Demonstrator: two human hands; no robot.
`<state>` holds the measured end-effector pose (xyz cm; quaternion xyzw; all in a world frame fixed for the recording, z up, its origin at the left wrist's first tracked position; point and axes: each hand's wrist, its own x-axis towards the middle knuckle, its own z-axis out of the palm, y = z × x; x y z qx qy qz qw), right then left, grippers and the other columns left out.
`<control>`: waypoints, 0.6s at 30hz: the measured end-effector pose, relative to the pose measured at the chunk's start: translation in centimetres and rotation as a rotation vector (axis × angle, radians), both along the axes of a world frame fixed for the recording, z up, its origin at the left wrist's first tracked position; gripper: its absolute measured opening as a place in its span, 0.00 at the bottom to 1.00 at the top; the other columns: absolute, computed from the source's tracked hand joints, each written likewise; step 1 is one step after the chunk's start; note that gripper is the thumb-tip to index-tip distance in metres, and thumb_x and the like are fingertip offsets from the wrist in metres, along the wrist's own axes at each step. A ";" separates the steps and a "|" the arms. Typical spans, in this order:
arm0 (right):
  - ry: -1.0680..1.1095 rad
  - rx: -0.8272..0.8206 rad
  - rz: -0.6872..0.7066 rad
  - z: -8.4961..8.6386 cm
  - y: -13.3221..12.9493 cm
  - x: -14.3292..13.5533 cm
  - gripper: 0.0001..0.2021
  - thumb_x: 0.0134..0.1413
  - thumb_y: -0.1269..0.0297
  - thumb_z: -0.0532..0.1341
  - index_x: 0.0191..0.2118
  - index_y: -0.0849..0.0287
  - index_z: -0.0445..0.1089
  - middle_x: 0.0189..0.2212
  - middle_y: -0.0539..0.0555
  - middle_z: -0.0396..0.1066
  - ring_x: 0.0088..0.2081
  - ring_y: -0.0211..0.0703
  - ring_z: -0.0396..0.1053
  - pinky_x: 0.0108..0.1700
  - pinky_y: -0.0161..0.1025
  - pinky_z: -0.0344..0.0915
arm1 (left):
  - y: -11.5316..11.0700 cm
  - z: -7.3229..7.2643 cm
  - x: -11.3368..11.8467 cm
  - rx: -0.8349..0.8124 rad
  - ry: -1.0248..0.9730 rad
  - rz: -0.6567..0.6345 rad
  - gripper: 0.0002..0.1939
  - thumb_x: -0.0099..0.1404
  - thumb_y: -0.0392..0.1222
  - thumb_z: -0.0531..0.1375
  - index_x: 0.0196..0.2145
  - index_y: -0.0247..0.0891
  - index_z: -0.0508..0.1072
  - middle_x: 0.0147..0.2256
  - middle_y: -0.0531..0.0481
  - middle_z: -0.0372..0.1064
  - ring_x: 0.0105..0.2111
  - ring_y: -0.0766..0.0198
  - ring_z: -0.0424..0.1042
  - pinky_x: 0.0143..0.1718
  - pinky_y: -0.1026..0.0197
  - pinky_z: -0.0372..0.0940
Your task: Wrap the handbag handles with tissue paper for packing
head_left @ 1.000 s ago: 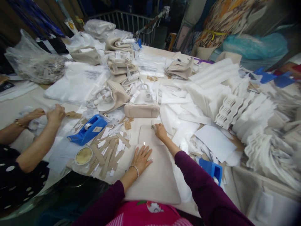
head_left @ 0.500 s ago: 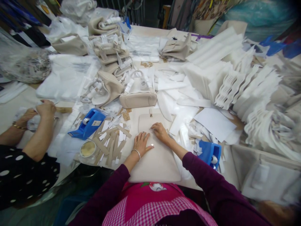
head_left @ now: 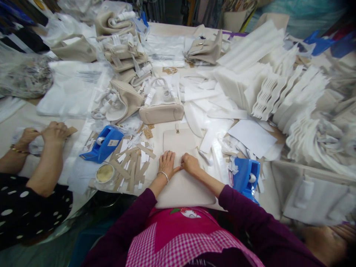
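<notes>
"Two hands of a co-worker [head_left: 52, 132] are at far left, over crumpled clear plastic [head_left: 36, 145]. What comes next?"

"A blue tape dispenser [head_left: 103, 146], then a round tub [head_left: 105, 173] just below it, with beige and white strips [head_left: 135, 167] scattered to the right."

"And the middle?"

"A pale handbag [head_left: 161, 113] with wrapped handles sits on the table [head_left: 151, 181]. Nearer the wearer lies the flat beige bag [head_left: 185, 191] — at the table's near edge, its small metal clasp [head_left: 177, 131] at the far end."

"How is the left hand [head_left: 167, 163]?"

"Open, palm down on the flat beige bag, thumb reaching out to the right hand [head_left: 190, 164]. That one is closed, fingers curled in — I can't tell whether anything small is pinched there."

"What's right of them?"

"A white sheet [head_left: 252, 136] lies beyond the second tape dispenser [head_left: 244, 177], also blue. Farther right, wavy-edged white padding [head_left: 297, 105] stands in a thick, leaning stack."
</notes>
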<state>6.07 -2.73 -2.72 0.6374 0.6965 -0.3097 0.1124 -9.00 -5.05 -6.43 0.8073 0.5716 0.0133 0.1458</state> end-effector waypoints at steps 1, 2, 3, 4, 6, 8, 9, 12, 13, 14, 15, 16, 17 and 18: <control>-0.013 0.000 0.008 0.0 -0.1 -0.2 0.06 0.50 0.68 0.60 0.36 0.61 0.69 0.39 0.58 0.69 0.38 0.44 0.67 0.36 0.37 0.61 | 0.0 0.0 0.0 -0.005 0.002 -0.003 0.36 0.60 0.59 0.54 0.60 0.37 0.54 0.60 0.39 0.53 0.61 0.48 0.46 0.58 0.45 0.47; -0.020 0.003 0.013 0.0 -0.2 -0.4 0.06 0.51 0.69 0.59 0.36 0.62 0.69 0.40 0.60 0.68 0.39 0.46 0.67 0.36 0.38 0.61 | 0.0 -0.1 0.0 -0.009 0.003 -0.005 0.36 0.59 0.58 0.55 0.60 0.37 0.54 0.60 0.39 0.53 0.62 0.48 0.46 0.58 0.45 0.47; -0.026 0.011 0.018 -0.1 -0.4 -0.5 0.06 0.52 0.69 0.58 0.37 0.62 0.68 0.41 0.61 0.67 0.40 0.47 0.66 0.37 0.39 0.61 | 0.0 -0.1 0.0 -0.010 0.003 -0.006 0.37 0.59 0.58 0.56 0.60 0.37 0.54 0.60 0.39 0.52 0.62 0.48 0.45 0.58 0.45 0.47; -0.030 0.028 0.029 -0.2 -0.7 -0.6 0.06 0.53 0.69 0.57 0.38 0.62 0.67 0.42 0.62 0.66 0.42 0.48 0.65 0.37 0.39 0.61 | -0.1 -0.2 0.0 -0.008 0.003 -0.004 0.37 0.59 0.57 0.56 0.60 0.37 0.54 0.60 0.39 0.52 0.62 0.48 0.45 0.59 0.45 0.46; -0.008 0.083 0.061 -0.3 -1.4 -0.7 0.06 0.54 0.69 0.56 0.38 0.62 0.66 0.43 0.62 0.65 0.44 0.49 0.63 0.37 0.39 0.61 | -0.1 -0.2 0.0 -0.001 0.001 0.001 0.36 0.60 0.58 0.55 0.60 0.36 0.54 0.60 0.39 0.52 0.61 0.48 0.46 0.59 0.45 0.46; 0.077 0.145 0.066 -0.2 -2.0 -0.5 0.05 0.54 0.70 0.54 0.37 0.60 0.65 0.41 0.59 0.65 0.43 0.47 0.62 0.37 0.38 0.59 | -0.2 -0.3 -0.1 0.010 -0.004 0.007 0.36 0.60 0.59 0.53 0.59 0.35 0.55 0.60 0.39 0.53 0.61 0.47 0.47 0.59 0.45 0.46; 0.153 0.170 0.040 -0.1 -2.2 -0.3 0.04 0.54 0.70 0.53 0.35 0.59 0.65 0.39 0.58 0.65 0.41 0.45 0.62 0.38 0.37 0.59 | -0.2 -0.3 -0.1 0.016 -0.006 0.007 0.36 0.61 0.60 0.52 0.59 0.34 0.55 0.59 0.39 0.54 0.61 0.47 0.47 0.59 0.45 0.46; 0.477 0.224 -0.230 1.2 -3.0 1.8 0.04 0.51 0.71 0.53 0.27 0.59 0.61 0.30 0.52 0.63 0.34 0.39 0.60 0.37 0.35 0.57 | 0.0 -0.3 -0.2 0.038 -0.012 -0.002 0.39 0.59 0.64 0.52 0.59 0.33 0.56 0.59 0.38 0.54 0.60 0.47 0.48 0.58 0.46 0.46; 0.604 0.240 -0.374 1.7 -3.6 3.1 0.04 0.50 0.69 0.53 0.26 0.59 0.60 0.27 0.50 0.61 0.31 0.38 0.59 0.35 0.35 0.57 | 0.1 -0.2 -0.2 0.041 -0.012 -0.006 0.40 0.58 0.65 0.53 0.59 0.34 0.56 0.59 0.37 0.54 0.60 0.47 0.48 0.58 0.46 0.46; 0.728 0.256 -0.529 2.3 -4.5 4.7 0.05 0.49 0.68 0.54 0.25 0.59 0.60 0.25 0.48 0.59 0.29 0.36 0.57 0.33 0.34 0.56 | 0.1 -0.2 -0.2 0.039 -0.012 -0.009 0.41 0.57 0.65 0.54 0.59 0.34 0.56 0.59 0.37 0.54 0.60 0.47 0.48 0.58 0.46 0.47; 0.841 0.270 -0.682 2.8 -5.8 6.6 0.05 0.49 0.66 0.55 0.25 0.58 0.60 0.23 0.47 0.57 0.27 0.35 0.56 0.32 0.34 0.55 | 0.1 -0.1 -0.2 0.033 -0.012 -0.010 0.41 0.56 0.65 0.54 0.59 0.34 0.57 0.59 0.37 0.54 0.60 0.46 0.49 0.58 0.46 0.47; 0.936 0.281 -0.823 3.1 -7.6 8.7 0.06 0.48 0.64 0.57 0.26 0.58 0.60 0.22 0.46 0.56 0.26 0.35 0.55 0.30 0.33 0.54 | 0.2 0.0 -0.2 0.026 -0.014 -0.012 0.40 0.56 0.65 0.55 0.58 0.35 0.57 0.59 0.37 0.54 0.59 0.46 0.49 0.58 0.46 0.47; 1.009 0.285 -0.949 3.2 -9.8 10.8 0.07 0.47 0.62 0.58 0.26 0.58 0.60 0.22 0.46 0.55 0.25 0.34 0.54 0.29 0.33 0.54 | 0.2 0.0 -0.1 0.016 -0.016 -0.015 0.39 0.57 0.64 0.55 0.58 0.35 0.58 0.59 0.36 0.54 0.59 0.46 0.49 0.57 0.46 0.47; 1.046 0.281 -1.067 3.1 -12.5 12.8 0.09 0.45 0.60 0.60 0.26 0.58 0.60 0.21 0.45 0.55 0.24 0.33 0.53 0.28 0.33 0.53 | 0.2 0.1 0.0 0.016 -0.020 -0.012 0.38 0.58 0.63 0.55 0.58 0.35 0.58 0.59 0.36 0.54 0.59 0.46 0.49 0.57 0.45 0.47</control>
